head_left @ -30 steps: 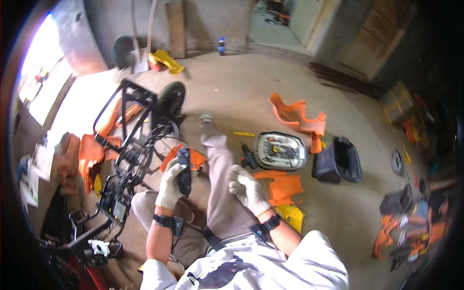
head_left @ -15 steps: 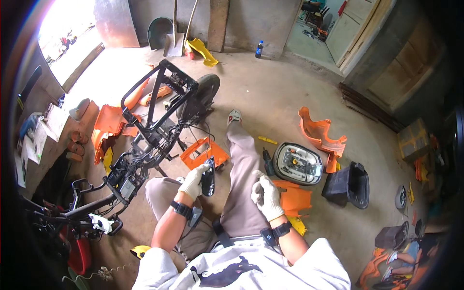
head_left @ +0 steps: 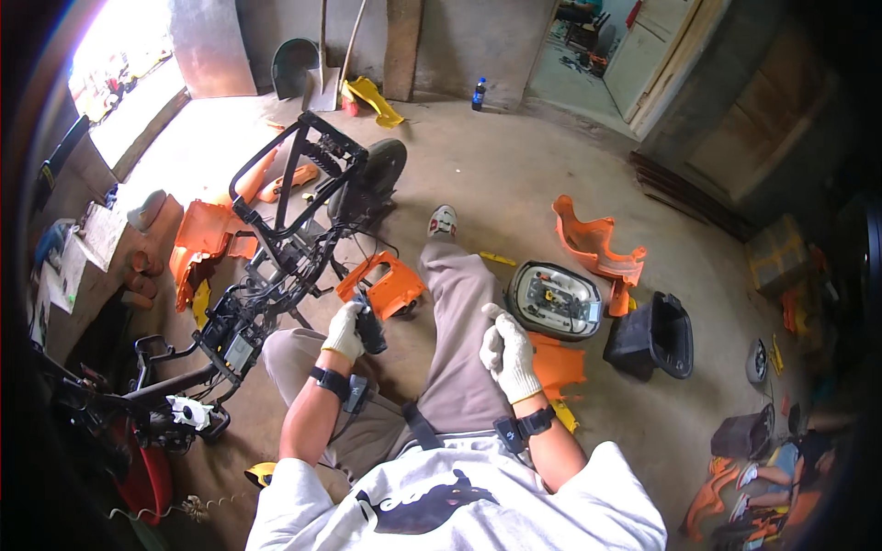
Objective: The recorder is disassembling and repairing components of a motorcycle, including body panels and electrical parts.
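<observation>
My left hand point(head_left: 344, 332), in a white knit glove, is closed on a dark, elongated black part point(head_left: 370, 331) above the floor, left of my outstretched leg. What kind of part it is I cannot make out. My right hand point(head_left: 508, 356), gloved likewise, rests over my thigh with fingers drawn together; anything inside them is hidden. Beyond the left hand lies an orange plastic panel point(head_left: 384, 283) with an opening. Near the right hand are another orange panel point(head_left: 557, 365) and an upturned oval seat point(head_left: 554, 300) with a pale underside.
A stripped scooter frame point(head_left: 299, 197) with its wheel point(head_left: 378, 179) stands at left. On the right are a black storage bucket point(head_left: 654, 338) and a curved orange fairing point(head_left: 599, 243). A shovel point(head_left: 321, 87) leans on the far wall; a bottle point(head_left: 479, 94) stands near the doorway.
My left hand has moved slightly left and turned the black part, so its glossy face no longer shows. The right hand has shifted little; the whole view has moved slightly.
</observation>
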{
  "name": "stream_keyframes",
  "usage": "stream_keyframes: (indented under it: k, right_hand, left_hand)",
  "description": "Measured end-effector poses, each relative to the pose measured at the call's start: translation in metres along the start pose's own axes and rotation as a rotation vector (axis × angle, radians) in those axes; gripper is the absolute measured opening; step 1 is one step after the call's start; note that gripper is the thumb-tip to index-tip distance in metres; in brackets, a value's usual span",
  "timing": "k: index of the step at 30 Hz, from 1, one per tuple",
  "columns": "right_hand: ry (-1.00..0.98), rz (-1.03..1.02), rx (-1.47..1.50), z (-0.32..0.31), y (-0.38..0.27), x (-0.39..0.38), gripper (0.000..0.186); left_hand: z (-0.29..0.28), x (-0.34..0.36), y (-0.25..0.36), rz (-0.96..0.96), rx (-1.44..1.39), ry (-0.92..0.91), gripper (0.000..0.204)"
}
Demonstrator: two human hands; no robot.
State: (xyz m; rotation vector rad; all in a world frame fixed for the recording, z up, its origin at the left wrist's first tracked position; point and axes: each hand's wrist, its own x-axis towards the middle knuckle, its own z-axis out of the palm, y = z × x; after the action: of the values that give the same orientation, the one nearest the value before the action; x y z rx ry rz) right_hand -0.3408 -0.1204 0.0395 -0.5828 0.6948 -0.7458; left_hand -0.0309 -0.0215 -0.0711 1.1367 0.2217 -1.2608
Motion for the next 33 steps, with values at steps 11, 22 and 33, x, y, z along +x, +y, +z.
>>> stream_keyframes:
  k: [11, 22, 33]
  right_hand:
    - [-0.015, -0.083, 0.110, -0.016, -0.023, -0.047, 0.032]
    - [0.042, 0.012, 0.246, -0.041, -0.017, -0.050, 0.031]
    - [0.616, 0.105, -0.001, -0.240, 0.049, 0.055, 0.022]
  left_hand:
    - [0.048, -0.032, 0.021, -0.013, -0.052, -0.317, 0.035]
    - [0.050, -0.030, 0.017, 0.039, 0.067, -0.148, 0.009]
    - [0.004, -0.019, 0.015, -0.102, -0.087, 0.077, 0.020]
